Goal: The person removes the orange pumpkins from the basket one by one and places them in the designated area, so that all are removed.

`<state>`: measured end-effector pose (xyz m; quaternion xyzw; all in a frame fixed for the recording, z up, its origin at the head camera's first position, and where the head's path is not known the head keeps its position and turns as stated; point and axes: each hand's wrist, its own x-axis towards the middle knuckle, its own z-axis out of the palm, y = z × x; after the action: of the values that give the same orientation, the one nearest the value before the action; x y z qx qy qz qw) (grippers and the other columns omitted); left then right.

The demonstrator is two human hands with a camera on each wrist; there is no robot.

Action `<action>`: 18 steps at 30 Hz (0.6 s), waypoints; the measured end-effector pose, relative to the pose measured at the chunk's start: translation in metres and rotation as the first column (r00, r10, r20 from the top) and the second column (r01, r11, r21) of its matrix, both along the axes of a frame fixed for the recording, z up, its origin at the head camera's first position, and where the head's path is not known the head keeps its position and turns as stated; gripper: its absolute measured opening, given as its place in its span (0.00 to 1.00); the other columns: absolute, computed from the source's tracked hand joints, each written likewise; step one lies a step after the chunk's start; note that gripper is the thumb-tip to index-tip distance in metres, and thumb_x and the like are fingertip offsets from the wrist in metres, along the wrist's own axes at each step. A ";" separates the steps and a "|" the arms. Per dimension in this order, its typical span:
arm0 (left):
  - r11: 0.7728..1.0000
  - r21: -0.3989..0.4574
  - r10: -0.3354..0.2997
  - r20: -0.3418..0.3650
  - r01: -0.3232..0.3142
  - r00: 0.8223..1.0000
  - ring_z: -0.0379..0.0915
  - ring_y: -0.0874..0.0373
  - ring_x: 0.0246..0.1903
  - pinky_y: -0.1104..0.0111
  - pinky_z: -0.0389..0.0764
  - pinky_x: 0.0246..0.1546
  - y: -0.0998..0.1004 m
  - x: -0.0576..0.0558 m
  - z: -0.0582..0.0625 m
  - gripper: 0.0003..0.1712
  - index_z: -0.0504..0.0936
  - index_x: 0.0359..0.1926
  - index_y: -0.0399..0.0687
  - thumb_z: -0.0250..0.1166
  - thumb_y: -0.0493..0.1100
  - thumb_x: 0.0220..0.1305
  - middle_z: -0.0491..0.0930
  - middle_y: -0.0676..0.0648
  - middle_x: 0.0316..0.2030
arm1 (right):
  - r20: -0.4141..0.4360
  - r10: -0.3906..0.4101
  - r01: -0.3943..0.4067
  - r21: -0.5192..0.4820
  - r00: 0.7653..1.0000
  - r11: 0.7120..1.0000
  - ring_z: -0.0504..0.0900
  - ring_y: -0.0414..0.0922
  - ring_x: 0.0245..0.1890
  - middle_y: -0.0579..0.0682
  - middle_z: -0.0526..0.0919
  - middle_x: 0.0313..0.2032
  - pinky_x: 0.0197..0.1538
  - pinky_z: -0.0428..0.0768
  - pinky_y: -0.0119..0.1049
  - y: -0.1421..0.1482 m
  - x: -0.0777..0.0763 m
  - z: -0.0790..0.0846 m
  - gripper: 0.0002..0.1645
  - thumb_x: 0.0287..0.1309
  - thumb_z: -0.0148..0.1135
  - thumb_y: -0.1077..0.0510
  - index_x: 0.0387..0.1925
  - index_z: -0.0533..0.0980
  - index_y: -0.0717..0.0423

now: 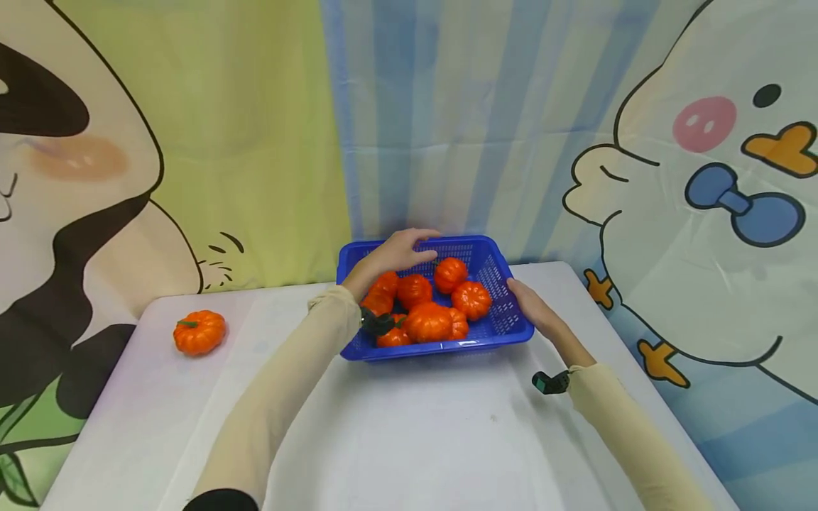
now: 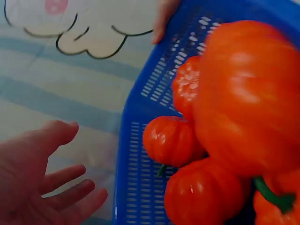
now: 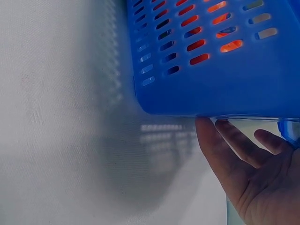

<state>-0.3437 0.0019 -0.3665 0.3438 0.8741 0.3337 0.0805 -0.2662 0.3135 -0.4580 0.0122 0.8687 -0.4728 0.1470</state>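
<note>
A soft cloth backdrop (image 1: 246, 128) closes off the room, yellow-green at left and blue-striped toward the right, faintly creased, with a large white bird (image 1: 690, 284) printed on one side and a black-and-cream animal (image 1: 77, 167) on the other. Below it spreads a table (image 1: 415, 440), its top smooth, white and round-cornered. Cream sleeves (image 1: 287, 383), matte and loosely wrinkled at the cuffs, reach across it.

The blue basket (image 1: 434, 346) is near the table's far edge, right by the backdrop, its long axis running left to right and its open mouth facing up. It is shiny plastic, rectangular with rounded corners, its walls pierced by rows of slots.

The left hand (image 1: 402, 250) hangs near the basket's far left side, fingers loosely spread, holding nothing. The right hand (image 1: 533, 309) touches the basket's right end with extended fingers (whether it bears any weight, I cannot tell).

Orange pumpkins (image 1: 428, 323), glossy, ribbed and squat, crowd the basket. A lone pumpkin (image 1: 201, 333) lies on the table at far left, its green stem (image 1: 187, 323) pointing left.
</note>
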 end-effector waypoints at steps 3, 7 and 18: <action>1.000 0.022 -0.005 0.070 0.003 0.998 0.69 0.43 0.64 0.54 0.70 0.65 0.014 -0.021 -0.006 0.28 0.69 0.68 0.49 0.59 0.45 0.69 0.71 0.38 0.65 | 0.002 0.000 0.000 -0.019 1.000 1.000 0.65 0.63 0.67 0.68 0.57 0.71 0.72 0.58 0.60 -0.001 0.002 -0.001 0.44 0.72 0.20 0.33 0.76 0.40 0.59; 0.996 0.087 -0.033 0.227 0.014 0.973 0.67 0.43 0.65 0.53 0.76 0.60 0.023 -0.033 -0.015 0.28 0.68 0.69 0.46 0.58 0.45 0.70 0.69 0.36 0.66 | 0.026 0.008 -0.007 -0.036 1.000 0.999 0.65 0.64 0.66 0.69 0.57 0.70 0.72 0.58 0.60 -0.010 0.007 0.014 0.41 0.75 0.21 0.38 0.76 0.40 0.61; 0.990 0.109 0.031 0.430 -0.086 0.902 0.69 0.43 0.63 0.52 0.78 0.58 0.042 -0.036 -0.036 0.26 0.70 0.67 0.47 0.58 0.43 0.70 0.67 0.37 0.67 | 0.005 -0.007 0.007 -0.027 1.000 1.000 0.67 0.63 0.66 0.67 0.59 0.70 0.71 0.60 0.59 0.001 -0.001 -0.002 0.44 0.72 0.21 0.33 0.76 0.40 0.58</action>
<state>-0.3798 0.0438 -0.4020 0.2402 0.8223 0.4576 0.2383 -0.2675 0.3146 -0.4603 0.0146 0.8619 -0.4848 0.1477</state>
